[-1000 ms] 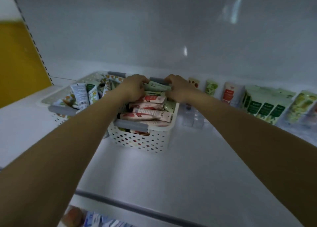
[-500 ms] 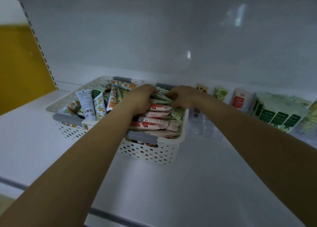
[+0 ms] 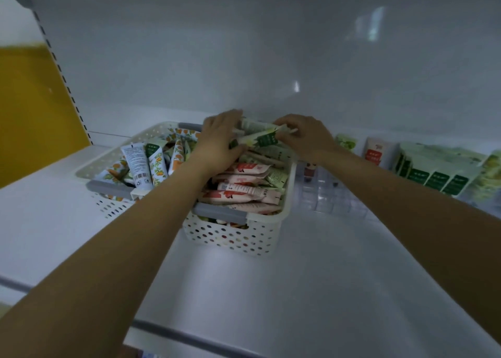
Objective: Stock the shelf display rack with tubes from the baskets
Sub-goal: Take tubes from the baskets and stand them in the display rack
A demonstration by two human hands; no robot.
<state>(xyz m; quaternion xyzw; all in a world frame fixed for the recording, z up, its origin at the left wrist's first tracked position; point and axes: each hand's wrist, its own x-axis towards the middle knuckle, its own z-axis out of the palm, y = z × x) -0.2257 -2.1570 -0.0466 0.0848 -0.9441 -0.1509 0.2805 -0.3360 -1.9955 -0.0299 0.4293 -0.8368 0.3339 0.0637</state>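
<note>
Two white perforated baskets stand side by side on the white shelf. The right basket [image 3: 238, 235] is piled with pink and green tubes [image 3: 241, 192]. The left basket [image 3: 108, 206] holds orange-patterned tubes [image 3: 156, 165]. Over the back of the right basket, my left hand [image 3: 219, 143] and my right hand [image 3: 306, 138] together hold a bunch of green tubes [image 3: 261, 138], lifted a little above the pile. A clear plastic display rack [image 3: 328, 197] lies just right of the basket, with one small tube [image 3: 309, 170] standing at its back.
Green and red-labelled tubes [image 3: 375, 154] and green packs [image 3: 433, 173] line the shelf's back right. The white back wall rises close behind the baskets. A yellow panel [image 3: 32, 108] is at the left. The shelf's front edge [image 3: 189, 338] runs below my arms.
Both hands have closed on green tubes at the back of the right basket and raised them slightly. The view has shifted, so the baskets sit lower and further right.
</note>
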